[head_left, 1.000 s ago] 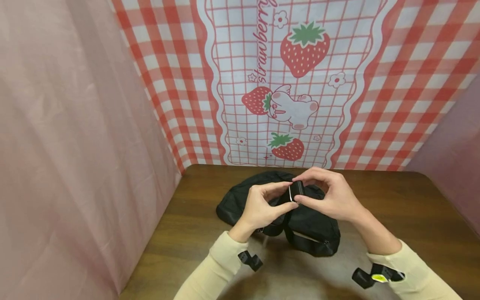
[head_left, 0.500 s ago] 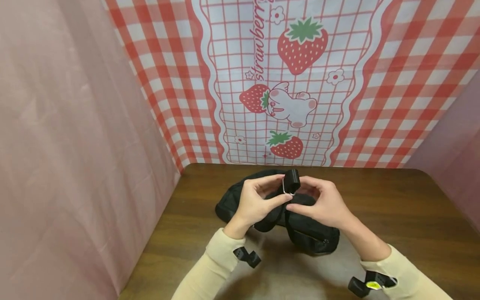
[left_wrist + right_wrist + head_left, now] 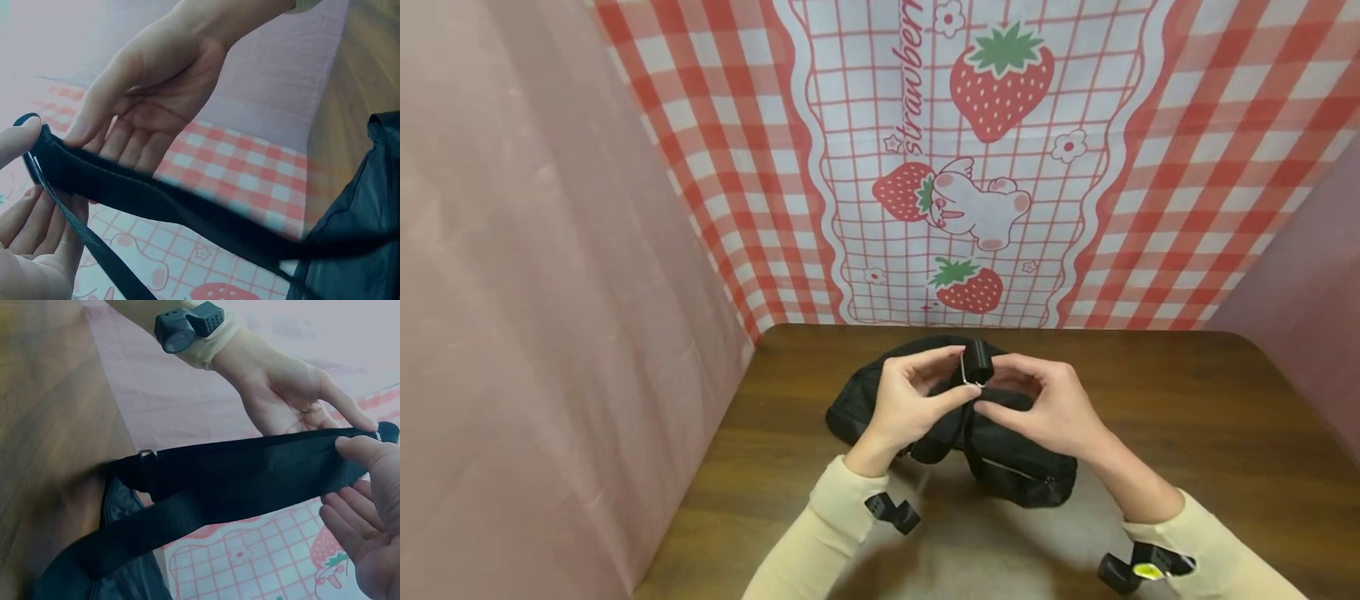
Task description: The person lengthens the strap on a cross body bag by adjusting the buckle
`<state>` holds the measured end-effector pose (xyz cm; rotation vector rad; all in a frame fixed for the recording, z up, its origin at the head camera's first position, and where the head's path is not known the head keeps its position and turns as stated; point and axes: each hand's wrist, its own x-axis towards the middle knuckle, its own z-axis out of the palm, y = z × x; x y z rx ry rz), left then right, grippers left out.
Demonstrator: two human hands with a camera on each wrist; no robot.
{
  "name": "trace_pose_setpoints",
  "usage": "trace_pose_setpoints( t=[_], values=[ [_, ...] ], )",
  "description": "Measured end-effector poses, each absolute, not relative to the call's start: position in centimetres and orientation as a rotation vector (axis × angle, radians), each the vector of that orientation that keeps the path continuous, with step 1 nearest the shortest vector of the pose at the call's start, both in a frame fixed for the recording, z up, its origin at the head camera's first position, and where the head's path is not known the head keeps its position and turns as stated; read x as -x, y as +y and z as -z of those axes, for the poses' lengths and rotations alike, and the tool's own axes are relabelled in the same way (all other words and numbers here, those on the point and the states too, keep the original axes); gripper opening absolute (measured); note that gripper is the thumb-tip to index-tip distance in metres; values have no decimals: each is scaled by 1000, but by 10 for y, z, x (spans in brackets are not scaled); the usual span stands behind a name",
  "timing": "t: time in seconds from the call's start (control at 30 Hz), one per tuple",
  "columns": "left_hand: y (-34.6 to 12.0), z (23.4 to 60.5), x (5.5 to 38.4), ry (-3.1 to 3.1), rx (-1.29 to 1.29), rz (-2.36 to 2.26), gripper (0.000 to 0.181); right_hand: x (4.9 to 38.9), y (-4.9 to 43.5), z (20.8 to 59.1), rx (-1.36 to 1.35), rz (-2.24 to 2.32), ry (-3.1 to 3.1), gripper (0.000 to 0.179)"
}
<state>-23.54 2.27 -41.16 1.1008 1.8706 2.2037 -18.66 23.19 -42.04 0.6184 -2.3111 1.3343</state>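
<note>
A black bag [image 3: 1022, 462] with zips lies on the table, and its black strap [image 3: 144, 197] is lifted up between both hands. My left hand [image 3: 906, 408] pinches the strap at a thin silver metal slider [image 3: 966, 375], thumb on the near side and fingers on the far side. A short loop of strap stands up above the slider. Just to the right, my right hand [image 3: 1048, 408] holds the strap between thumb and fingers, its thumb [image 3: 359, 450] flat on the webbing. A second metal ring [image 3: 148, 454] shows lower on the strap, near the bag.
The bag rests on a brown wooden table [image 3: 1180, 417]. Behind it hangs a red and white checked cloth [image 3: 745, 167] with strawberries, and pink curtains [image 3: 550, 292] close off the sides. Small black cameras [image 3: 891, 512] sit on both wrists.
The right fingers have slid down and left from the strap loop, which now stands higher above the slider. The left hand keeps its pinch, shifted slightly left. Over the last half second little differs.
</note>
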Motion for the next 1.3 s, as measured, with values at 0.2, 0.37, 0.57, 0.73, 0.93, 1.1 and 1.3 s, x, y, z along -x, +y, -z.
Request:
trace_pose_setpoints(
  t=[0.2, 0.37, 0.57, 0.73, 0.93, 1.1, 1.3],
  values=[
    [25, 414, 236, 1939, -1089, -2161, 43, 185, 231, 424, -602, -1212, -2283, 43],
    [23, 414, 238, 1946, -1055, -2207, 42, 186, 234, 429, -606, -1096, -2329, 44],
    [23, 413, 236, 1918, -1073, -2186, 42, 187, 231, 429, -672, -1161, -2310, 48],
    [21, 411, 234, 1927, -1088, -2173, 41, 189, 226, 427, -660, -1162, -2269, 46],
    [17, 407, 236, 1953, -1055, -2190, 43, 188, 238, 426, -672, -1049, -2345, 46],
    [18, 406, 234, 1952, -1080, -2166, 43, 187, 252, 404, -781, -1103, -2401, 53],
    [23, 409, 229, 2049, -1192, -2077, 44, 188, 248, 380, -850, -1093, -2358, 49]
  ],
)
